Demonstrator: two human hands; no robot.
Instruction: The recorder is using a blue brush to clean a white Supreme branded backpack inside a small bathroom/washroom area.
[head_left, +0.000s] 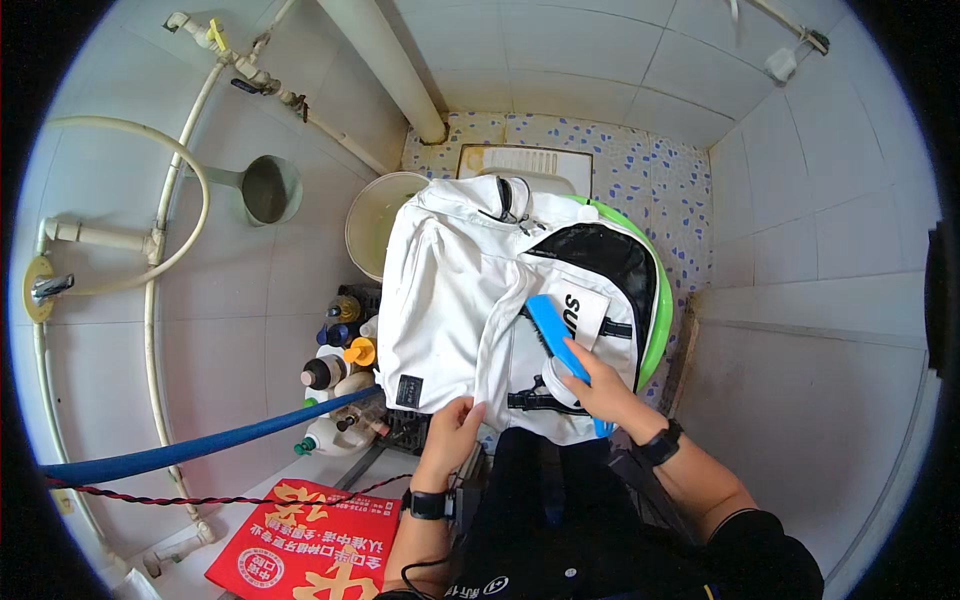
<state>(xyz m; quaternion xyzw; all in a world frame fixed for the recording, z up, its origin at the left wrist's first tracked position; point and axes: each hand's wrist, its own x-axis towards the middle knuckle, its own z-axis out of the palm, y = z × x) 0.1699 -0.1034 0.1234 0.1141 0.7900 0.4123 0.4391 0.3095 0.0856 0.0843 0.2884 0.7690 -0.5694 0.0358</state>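
A white backpack (442, 300) with black trim and a black lined pocket lies spread over a green basin (663, 300). At its lower edge, my left hand (452, 431) pinches the white fabric between thumb and fingers. My right hand (604, 386) grips a blue scrub brush (555, 330) by its handle, over the pack's front pocket beside a white patch with black letters. The brush's dark bristles face left, towards the fabric. Under the right hand a round white item (557, 381) shows in part; what it is I cannot tell.
A squat toilet (536, 161) lies behind the basin. A cream bucket (367, 225) touches the pack's left side. Several bottles (330, 435) crowd a dark crate at the left. A blue hose (210, 444) crosses from the left, above a red printed bag (315, 540). A grey dipper (266, 191) hangs by the pipes.
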